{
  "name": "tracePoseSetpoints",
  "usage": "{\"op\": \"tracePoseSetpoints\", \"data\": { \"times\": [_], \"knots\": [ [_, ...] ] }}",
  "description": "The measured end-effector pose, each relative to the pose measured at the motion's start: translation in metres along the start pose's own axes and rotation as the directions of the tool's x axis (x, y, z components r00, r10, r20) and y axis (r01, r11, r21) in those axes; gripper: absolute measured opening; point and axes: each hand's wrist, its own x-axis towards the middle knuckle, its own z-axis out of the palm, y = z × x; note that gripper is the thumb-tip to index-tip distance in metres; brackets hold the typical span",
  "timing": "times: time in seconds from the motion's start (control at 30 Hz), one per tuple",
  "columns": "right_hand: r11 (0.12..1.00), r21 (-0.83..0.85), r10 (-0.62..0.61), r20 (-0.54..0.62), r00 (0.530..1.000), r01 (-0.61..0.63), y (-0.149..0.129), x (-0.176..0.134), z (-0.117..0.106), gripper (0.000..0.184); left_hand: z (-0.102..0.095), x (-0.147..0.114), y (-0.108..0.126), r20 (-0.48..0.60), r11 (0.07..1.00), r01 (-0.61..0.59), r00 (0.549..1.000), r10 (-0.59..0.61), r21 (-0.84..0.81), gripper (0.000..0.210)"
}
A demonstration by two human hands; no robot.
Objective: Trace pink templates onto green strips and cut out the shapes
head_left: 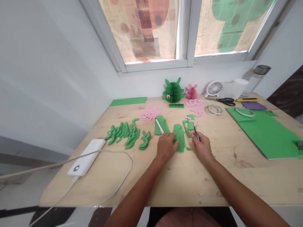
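Observation:
My left hand (pixel 167 145) lies low over the table, fingers stretched forward, touching the left edge of a folded stack of green paper (pixel 180 138). Just beyond its fingertips a white pen-like stick (pixel 159 126) rests on another green paper piece (pixel 165 124). My right hand (pixel 201 146) is closed around a slim tool (pixel 196 134) with a dark tip and a bluish handle; its exact kind is too small to tell. The tip points at a curled pink paper cutout (pixel 191 120) lying over green paper scraps (pixel 187 127). A small green scrap (pixel 188 148) sits between the hands.
Green curved cutouts (pixel 132 135) and pink ones (pixel 151 113) lie left. A power bank (pixel 87 157) trails a white cable. Behind stand green (pixel 174 92) and pink (pixel 191 92) paper figures and a fan (pixel 213 88). Scissors (pixel 226 101), tape rolls (pixel 214 109) and green sheets (pixel 265 135) lie right.

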Motion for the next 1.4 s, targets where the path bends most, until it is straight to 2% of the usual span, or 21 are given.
{"op": "tracePoseSetpoints", "data": {
  "times": [0.2, 0.37, 0.57, 0.73, 0.87, 1.03, 1.17, 1.4],
  "knots": [
    [1.0, 0.004, 0.011, 0.008, 1.0, -0.011, 0.004, 0.001, 0.001, 0.036, 0.003, 0.006, 0.006, 0.076, 0.992, -0.014, 0.997, 0.005, 0.126, 0.019],
    [1.0, 0.007, 0.012, 0.013, 1.0, -0.012, 0.002, 0.0, 0.002, 0.034, 0.003, 0.006, 0.003, 0.08, 0.992, -0.013, 0.997, 0.003, 0.125, 0.017],
    [1.0, 0.024, 0.014, -0.016, 1.0, -0.014, -0.006, 0.002, -0.002, 0.034, -0.003, -0.007, 0.01, 0.028, 1.0, -0.025, 0.999, 0.026, -0.007, 0.015],
    [0.996, 0.082, 0.045, -0.072, 0.996, -0.039, -0.006, 0.008, -0.01, 0.035, -0.002, -0.014, 0.021, 0.06, 0.965, -0.133, 0.987, 0.15, -0.227, 0.025],
    [0.994, 0.105, 0.035, -0.068, 0.997, -0.027, -0.005, 0.008, -0.011, 0.035, -0.001, 0.005, 0.01, -0.013, 0.995, -0.019, 1.0, 0.017, -0.1, 0.021],
    [0.994, 0.11, 0.024, -0.048, 0.999, -0.019, -0.003, 0.008, -0.01, 0.031, -0.005, 0.034, 0.002, 0.13, 0.993, -0.071, 0.99, 0.059, 0.097, 0.032],
    [0.994, 0.111, 0.024, -0.046, 0.999, -0.019, 0.0, 0.009, -0.01, 0.03, -0.009, 0.047, 0.006, 0.275, 0.981, -0.119, 0.959, 0.073, 0.156, 0.037],
    [0.991, 0.131, 0.026, -0.032, 0.999, -0.021, -0.001, 0.007, -0.009, 0.031, -0.007, 0.057, 0.007, 0.291, 0.989, -0.09, 0.955, 0.052, 0.119, 0.026]
  ]
}}
